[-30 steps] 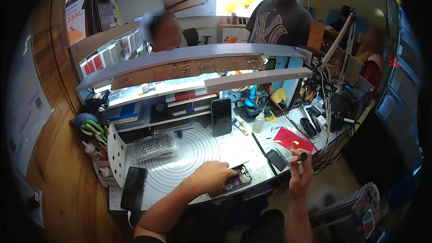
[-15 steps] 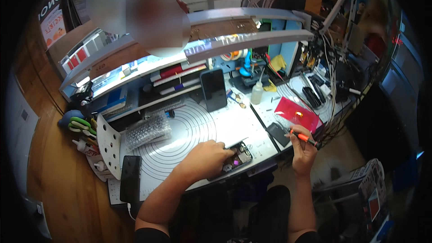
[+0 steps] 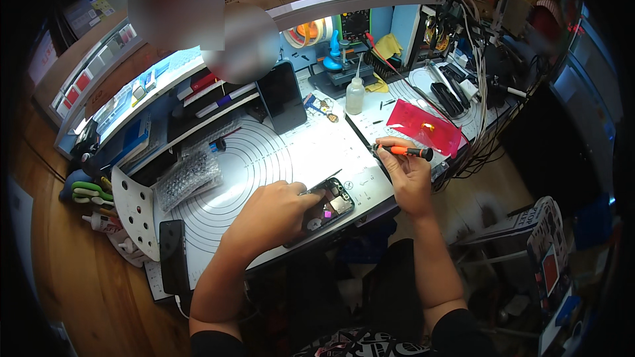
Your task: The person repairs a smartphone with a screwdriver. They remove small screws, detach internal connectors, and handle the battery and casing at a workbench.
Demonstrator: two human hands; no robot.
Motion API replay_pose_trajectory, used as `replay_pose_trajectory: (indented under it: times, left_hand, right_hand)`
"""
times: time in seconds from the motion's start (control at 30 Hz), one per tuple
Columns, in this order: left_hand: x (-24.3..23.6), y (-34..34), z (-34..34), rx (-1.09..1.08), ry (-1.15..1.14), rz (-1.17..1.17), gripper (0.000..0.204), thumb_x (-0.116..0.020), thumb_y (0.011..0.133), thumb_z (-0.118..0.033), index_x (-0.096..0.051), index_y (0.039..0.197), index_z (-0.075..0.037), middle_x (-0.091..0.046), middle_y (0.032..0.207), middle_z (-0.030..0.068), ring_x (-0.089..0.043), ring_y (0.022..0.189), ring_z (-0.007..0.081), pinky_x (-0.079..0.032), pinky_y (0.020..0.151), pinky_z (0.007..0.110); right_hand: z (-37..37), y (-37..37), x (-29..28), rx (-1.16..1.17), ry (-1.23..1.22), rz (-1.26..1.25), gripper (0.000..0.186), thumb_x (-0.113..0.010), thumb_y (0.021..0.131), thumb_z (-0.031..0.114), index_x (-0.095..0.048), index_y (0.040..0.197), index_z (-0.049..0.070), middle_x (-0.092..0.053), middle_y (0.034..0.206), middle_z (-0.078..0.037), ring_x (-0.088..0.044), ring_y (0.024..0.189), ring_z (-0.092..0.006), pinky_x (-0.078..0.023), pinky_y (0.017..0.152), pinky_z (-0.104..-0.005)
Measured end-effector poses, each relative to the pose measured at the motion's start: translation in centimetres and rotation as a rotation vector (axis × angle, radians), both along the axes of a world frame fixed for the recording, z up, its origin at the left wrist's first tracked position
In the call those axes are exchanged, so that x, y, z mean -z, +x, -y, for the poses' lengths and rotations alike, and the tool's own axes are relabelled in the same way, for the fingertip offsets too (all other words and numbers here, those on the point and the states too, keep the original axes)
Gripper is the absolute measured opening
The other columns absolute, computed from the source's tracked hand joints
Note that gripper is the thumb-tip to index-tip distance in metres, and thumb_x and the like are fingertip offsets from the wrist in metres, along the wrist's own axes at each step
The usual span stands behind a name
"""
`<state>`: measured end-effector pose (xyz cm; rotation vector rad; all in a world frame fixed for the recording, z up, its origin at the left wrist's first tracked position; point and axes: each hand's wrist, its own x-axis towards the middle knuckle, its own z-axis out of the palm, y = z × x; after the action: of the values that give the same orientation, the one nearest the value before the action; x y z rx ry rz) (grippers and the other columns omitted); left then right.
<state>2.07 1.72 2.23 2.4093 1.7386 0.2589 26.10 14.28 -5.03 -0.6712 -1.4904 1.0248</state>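
The bench [image 3: 324, 145] carried everything, its pale top lit brightly; the left hand [image 3: 270, 213] lay over its near edge, fingers bent close together with the tips at the opened phone, though whether they clamped it or merely pressed I could not tell; the right hand [image 3: 409, 184] was raised to the right, fingers clamped on the screwdriver; behind, a large phone [image 3: 282, 98] stood propped up, and a red pouch [image 3: 423, 127] lay flat beyond the right hand.

The opened phone [image 3: 341, 204] sat at the bench's near edge, partly under the left hand, its insides bare; a hard push toward the person could, I judged, tip it off, and a heavy fingertip could harm the exposed parts; the bottle [image 3: 355, 98] stood upright farther back, where a wide sweep of the right arm might topple it; the screwdriver [image 3: 409, 152], held well apart from the opened phone, could scratch those parts if it slipped; small dark bits [image 3: 378, 122] near the bottle could easily be brushed away.
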Motion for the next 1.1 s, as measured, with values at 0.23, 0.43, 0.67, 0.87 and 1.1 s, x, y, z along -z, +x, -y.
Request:
replay_pose_trajectory:
  times: [0.23,0.43,0.67,0.87,1.1]
  left_hand:
    - [-0.1,0.0,0.0,-0.009,0.001,0.025,0.044,-0.062,0.083,-0.001,-0.077,0.123,-0.01,-0.074,0.098,0.012,-0.072,0.087,0.0332,-0.059,0.079,0.044]
    - [0.2,-0.1,0.0,-0.011,0.016,0.014,0.042,-0.061,0.083,-0.002,-0.078,0.121,-0.01,-0.074,0.098,0.0116,-0.072,0.087,0.0329,-0.059,0.079,0.044]
    - [0.0,-0.1,0.0,-0.008,-0.017,0.038,0.038,-0.072,0.083,-0.009,-0.078,0.121,-0.008,-0.071,0.094,0.0152,-0.072,0.091,0.0349,-0.058,0.08,0.045]
    - [0.0,-0.2,-0.3,-0.007,-0.022,0.038,0.04,-0.073,0.081,-0.008,-0.078,0.121,-0.009,-0.072,0.095,0.0143,-0.072,0.091,0.035,-0.058,0.08,0.045]
    - [0.1,-0.6,-0.3,-0.009,-0.025,0.051,0.04,-0.07,0.081,-0.007,-0.078,0.12,-0.009,-0.073,0.096,0.0138,-0.073,0.091,0.0346,-0.058,0.08,0.045]
  right_hand:
    - [-0.1,-2.3,0.7,0.038,0.059,0.026,0.016,-0.069,0.102,0.001,-0.07,0.116,-0.006,-0.075,0.11,-0.01,-0.072,0.096,-0.0137,-0.058,0.086,-0.0288]
    - [-0.4,-2.4,1.7,0.065,0.152,0.076,0.016,-0.071,0.1,0.002,-0.071,0.114,-0.004,-0.076,0.109,-0.013,-0.075,0.095,-0.018,-0.059,0.086,-0.0308]
    - [-0.1,-2.3,1.8,0.02,0.071,0.04,0.015,-0.069,0.1,-0.001,-0.069,0.114,-0.005,-0.075,0.109,-0.012,-0.074,0.096,-0.0153,-0.059,0.087,-0.03]
    - [0.0,-2.1,1.9,0.041,0.109,0.009,0.016,-0.067,0.101,-0.003,-0.067,0.117,-0.005,-0.074,0.112,-0.013,-0.073,0.1,-0.0155,-0.058,0.092,-0.0296]
    - [0.8,-1.2,0.9,0.029,0.247,-0.083,0.021,-0.062,0.107,0.002,-0.059,0.126,-0.005,-0.067,0.121,-0.015,-0.07,0.113,-0.0251,-0.053,0.105,-0.0372]
